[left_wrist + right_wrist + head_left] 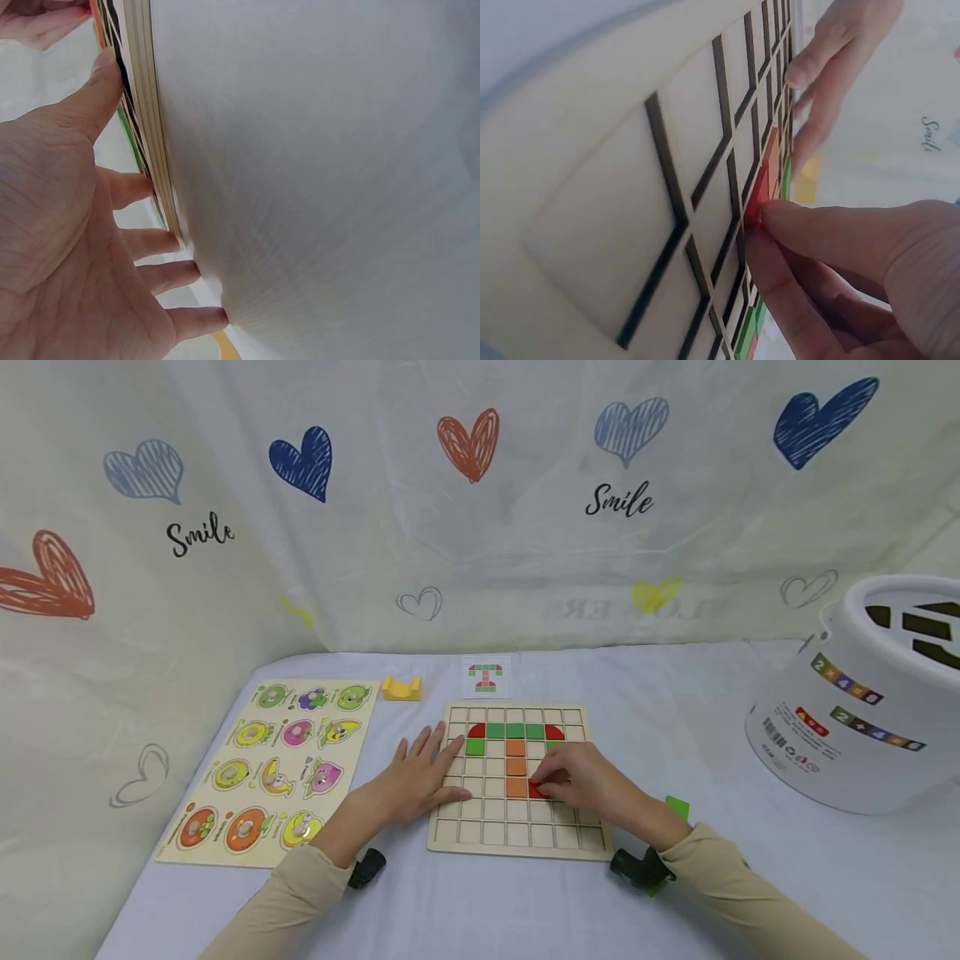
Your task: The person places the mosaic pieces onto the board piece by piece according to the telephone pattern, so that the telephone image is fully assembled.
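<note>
A wooden grid board (492,833) lies in front of me, with red, green and orange tiles set in its cells. My right hand (581,777) pinches a red tile (757,196) between thumb and finger, at the cell to the right of the lowest orange tile (517,787). Part of the red tile is hidden by the fingertips. On the board's left edge rests my left hand (416,781), fingers spread, with the thumb over the grid. In the left wrist view its fingertips touch the board's side and the white cloth.
A small card (486,677) with a coloured T pattern stands behind the board, near a yellow holder (402,688). To the left lies a fruit picture board (247,793). A white bucket (810,760) stands at right. Green tiles (677,807) lie partly under the right forearm.
</note>
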